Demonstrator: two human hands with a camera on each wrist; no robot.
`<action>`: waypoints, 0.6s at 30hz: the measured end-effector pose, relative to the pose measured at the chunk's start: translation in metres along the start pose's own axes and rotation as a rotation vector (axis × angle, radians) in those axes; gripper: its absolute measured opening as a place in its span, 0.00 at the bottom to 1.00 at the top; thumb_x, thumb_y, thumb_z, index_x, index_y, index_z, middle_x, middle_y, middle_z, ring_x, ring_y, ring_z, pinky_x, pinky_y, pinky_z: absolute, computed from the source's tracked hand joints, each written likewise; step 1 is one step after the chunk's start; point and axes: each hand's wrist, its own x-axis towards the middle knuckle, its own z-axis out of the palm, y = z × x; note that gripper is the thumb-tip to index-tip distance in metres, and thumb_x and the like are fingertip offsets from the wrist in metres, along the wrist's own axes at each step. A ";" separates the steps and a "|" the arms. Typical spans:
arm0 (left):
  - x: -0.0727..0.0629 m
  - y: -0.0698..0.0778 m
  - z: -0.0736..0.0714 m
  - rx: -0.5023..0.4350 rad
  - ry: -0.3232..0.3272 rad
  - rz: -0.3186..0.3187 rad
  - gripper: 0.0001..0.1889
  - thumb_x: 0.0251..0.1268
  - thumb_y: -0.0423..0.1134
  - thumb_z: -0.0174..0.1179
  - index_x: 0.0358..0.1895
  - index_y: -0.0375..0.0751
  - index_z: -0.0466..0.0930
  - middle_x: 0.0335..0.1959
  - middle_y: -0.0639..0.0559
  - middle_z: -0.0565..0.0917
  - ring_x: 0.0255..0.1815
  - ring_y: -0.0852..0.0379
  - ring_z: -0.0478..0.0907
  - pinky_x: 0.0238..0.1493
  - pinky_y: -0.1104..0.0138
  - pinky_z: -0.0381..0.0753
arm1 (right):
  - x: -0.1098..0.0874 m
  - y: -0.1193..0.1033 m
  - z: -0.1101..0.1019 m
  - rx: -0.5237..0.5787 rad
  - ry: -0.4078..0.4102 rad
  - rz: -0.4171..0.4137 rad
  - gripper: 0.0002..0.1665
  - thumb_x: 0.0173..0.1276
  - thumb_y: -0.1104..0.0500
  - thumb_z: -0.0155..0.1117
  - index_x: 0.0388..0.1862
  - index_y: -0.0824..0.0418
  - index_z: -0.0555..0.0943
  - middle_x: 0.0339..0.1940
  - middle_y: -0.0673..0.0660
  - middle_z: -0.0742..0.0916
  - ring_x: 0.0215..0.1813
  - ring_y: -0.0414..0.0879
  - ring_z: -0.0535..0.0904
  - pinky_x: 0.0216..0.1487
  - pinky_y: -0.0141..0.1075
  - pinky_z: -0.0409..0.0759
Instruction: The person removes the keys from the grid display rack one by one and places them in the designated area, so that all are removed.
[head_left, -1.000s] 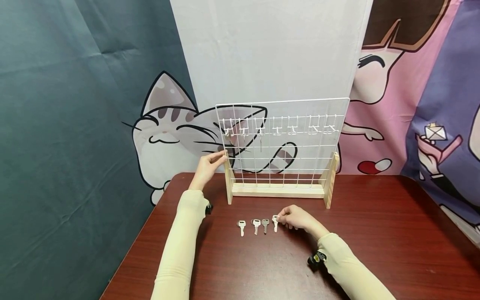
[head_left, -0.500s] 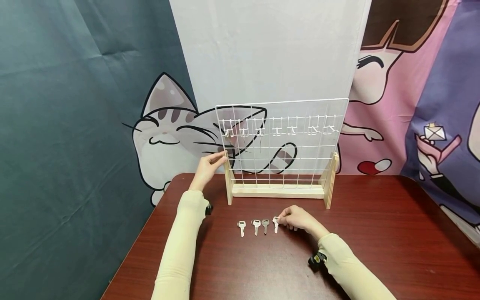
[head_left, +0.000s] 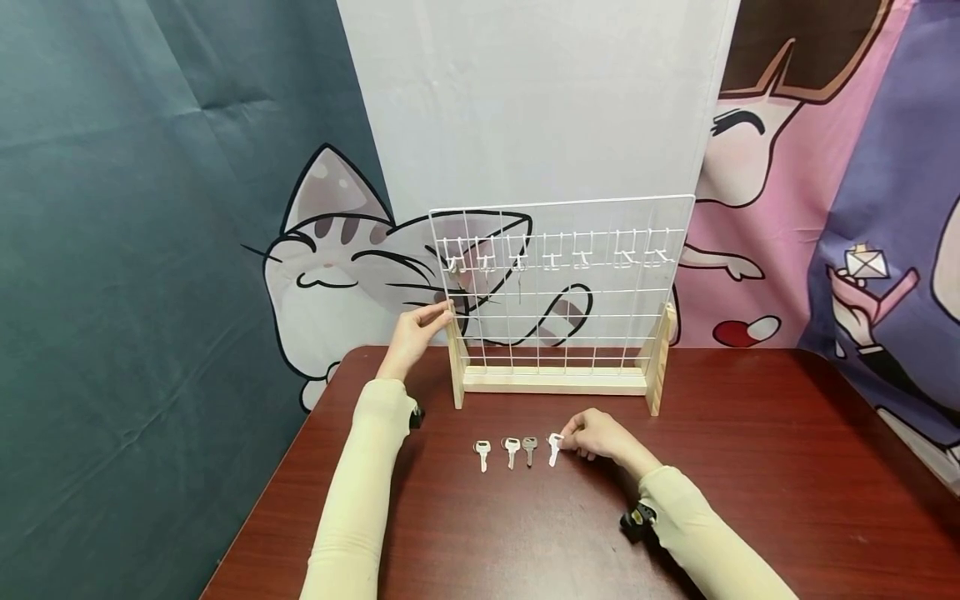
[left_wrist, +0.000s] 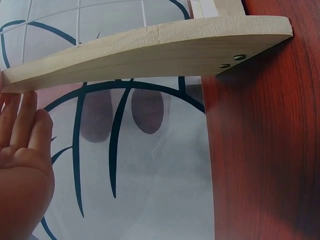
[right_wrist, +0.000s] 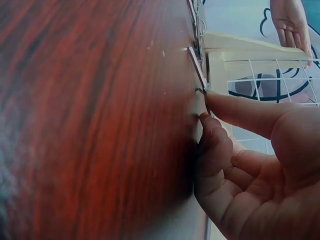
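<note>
My left hand holds the top of the left wooden upright of a white wire grid rack. Its fingers lie against the wood in the left wrist view; the thumb is mostly hidden. Low over the table, my right hand pinches a silver key by its head between thumb and forefinger. To its left lie a dark key, a silver key and another silver key in a row, blades toward me. In the right wrist view the pinched key shows edge-on.
A row of white hooks runs across the grid, and small keys hang at its left end. The rack's wooden base stands on the reddish-brown table behind the keys. Printed cloth hangs at the back.
My right hand has shifted slightly right with its key, widening the gap to the dark key. The key's blade now slants more. My left hand stays on the rack.
</note>
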 end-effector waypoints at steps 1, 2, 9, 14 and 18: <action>0.000 0.000 0.000 0.002 -0.001 -0.007 0.22 0.68 0.48 0.67 0.62 0.44 0.83 0.58 0.47 0.85 0.62 0.52 0.80 0.66 0.58 0.74 | 0.000 0.000 0.000 0.000 -0.001 0.004 0.05 0.59 0.63 0.74 0.28 0.63 0.84 0.19 0.52 0.80 0.17 0.40 0.72 0.18 0.29 0.71; 0.000 0.000 -0.001 0.004 -0.002 -0.013 0.22 0.68 0.48 0.67 0.62 0.45 0.83 0.58 0.48 0.85 0.62 0.52 0.80 0.67 0.59 0.74 | 0.000 0.000 0.000 -0.002 0.000 0.008 0.06 0.59 0.63 0.74 0.28 0.62 0.84 0.18 0.52 0.80 0.17 0.39 0.72 0.18 0.29 0.71; 0.000 0.002 -0.002 0.004 -0.022 -0.040 0.21 0.71 0.43 0.65 0.63 0.41 0.81 0.60 0.44 0.82 0.64 0.47 0.77 0.69 0.56 0.71 | 0.003 -0.003 0.000 -0.061 0.002 0.032 0.07 0.59 0.62 0.75 0.26 0.61 0.84 0.18 0.50 0.80 0.17 0.40 0.73 0.19 0.30 0.74; 0.001 0.002 -0.002 -0.005 -0.024 -0.035 0.21 0.71 0.41 0.65 0.63 0.39 0.81 0.60 0.43 0.83 0.64 0.46 0.77 0.69 0.55 0.71 | 0.003 -0.005 0.000 -0.071 -0.005 0.054 0.06 0.59 0.62 0.75 0.26 0.61 0.85 0.19 0.50 0.81 0.18 0.40 0.74 0.20 0.31 0.76; -0.001 0.001 -0.001 0.000 -0.009 -0.018 0.22 0.69 0.46 0.66 0.62 0.43 0.83 0.59 0.46 0.84 0.63 0.50 0.79 0.68 0.58 0.73 | 0.003 -0.006 0.001 -0.070 -0.003 0.056 0.07 0.59 0.62 0.75 0.25 0.61 0.85 0.18 0.51 0.80 0.18 0.41 0.74 0.20 0.31 0.77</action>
